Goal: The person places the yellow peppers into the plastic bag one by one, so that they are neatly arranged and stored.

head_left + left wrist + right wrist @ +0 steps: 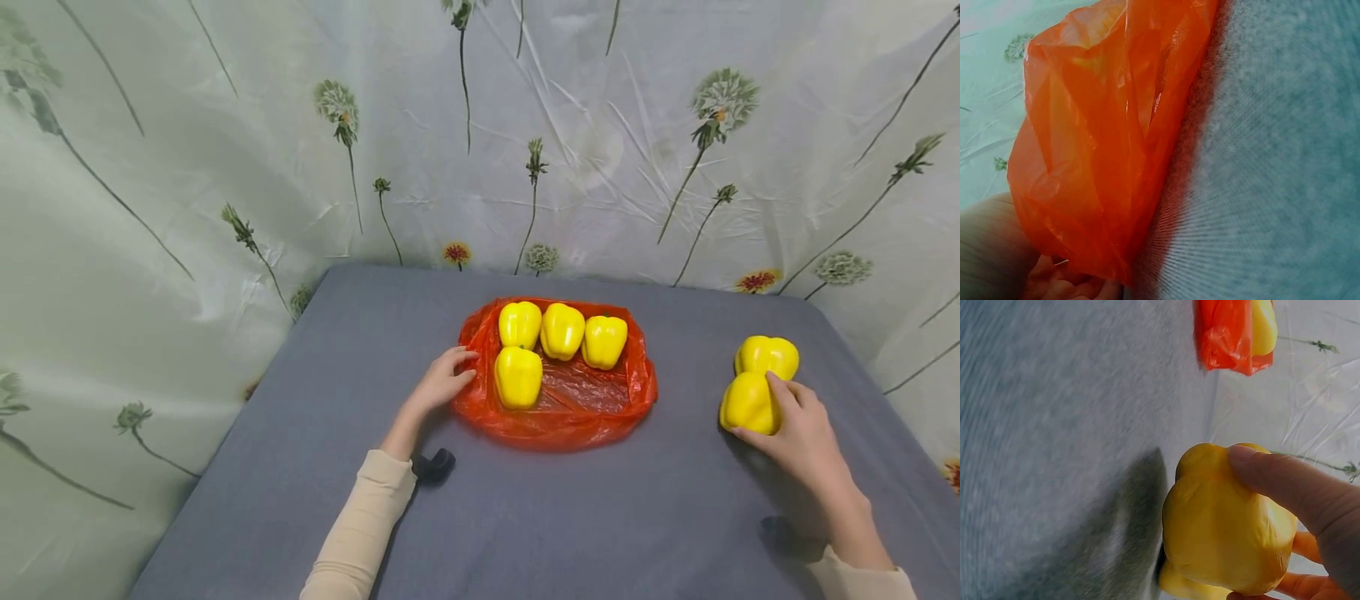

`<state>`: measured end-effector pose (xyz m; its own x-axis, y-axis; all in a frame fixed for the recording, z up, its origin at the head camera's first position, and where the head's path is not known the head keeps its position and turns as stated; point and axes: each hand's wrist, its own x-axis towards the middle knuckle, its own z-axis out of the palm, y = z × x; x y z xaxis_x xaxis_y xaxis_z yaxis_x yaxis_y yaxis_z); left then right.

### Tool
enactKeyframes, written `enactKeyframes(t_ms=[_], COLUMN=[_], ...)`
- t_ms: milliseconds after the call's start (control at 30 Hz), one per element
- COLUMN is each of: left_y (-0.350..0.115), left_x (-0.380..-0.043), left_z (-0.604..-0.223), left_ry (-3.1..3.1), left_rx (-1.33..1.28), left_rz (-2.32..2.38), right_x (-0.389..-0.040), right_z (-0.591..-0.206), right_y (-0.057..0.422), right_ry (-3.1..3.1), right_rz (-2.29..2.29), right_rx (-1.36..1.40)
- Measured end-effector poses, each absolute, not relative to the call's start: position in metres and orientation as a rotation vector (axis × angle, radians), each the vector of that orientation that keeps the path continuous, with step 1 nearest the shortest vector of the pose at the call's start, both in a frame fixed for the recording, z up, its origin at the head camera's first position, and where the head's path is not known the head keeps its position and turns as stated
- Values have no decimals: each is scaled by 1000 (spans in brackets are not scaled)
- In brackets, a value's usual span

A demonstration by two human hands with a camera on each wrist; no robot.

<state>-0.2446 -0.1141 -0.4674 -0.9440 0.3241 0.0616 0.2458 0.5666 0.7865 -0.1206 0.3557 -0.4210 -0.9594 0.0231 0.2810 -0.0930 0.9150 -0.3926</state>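
In the head view, a red plastic bag (558, 433) lies wide at the middle of the table with several yellow bell peppers (562, 331) inside. My left hand (442, 382) is at the bag's left side, its fingers curled at the rim. Up close in the left wrist view, the crumpled bag (1097, 156) partly hides those fingers. Off to the right, my right hand (808, 429) grips a yellow bell pepper (750, 404), thumb on one side and fingers on the other. Just behind it sits another yellow bell pepper (767, 354), partly covered by the held one.
A grey cloth covers the table (600, 517). Behind and to the left hangs a pale curtain (420, 125) with a flower print. Dark straps show near both wrists, including a black band (435, 467) by the left sleeve.
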Motion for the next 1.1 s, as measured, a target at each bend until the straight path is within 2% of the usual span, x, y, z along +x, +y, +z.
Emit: enactKeyframes(t_ms=[300, 1100], left_y=[-115, -113], left_x=[-243, -245], left_z=[-466, -466], left_ry=[2713, 2713], left_rx=[499, 505], left_rz=[1340, 1314], right_x=[-127, -140], right_z=[-413, -406], right_y=[335, 284], right_ry=[-2688, -2695], right_rz=[625, 633], right_rx=[224, 357])
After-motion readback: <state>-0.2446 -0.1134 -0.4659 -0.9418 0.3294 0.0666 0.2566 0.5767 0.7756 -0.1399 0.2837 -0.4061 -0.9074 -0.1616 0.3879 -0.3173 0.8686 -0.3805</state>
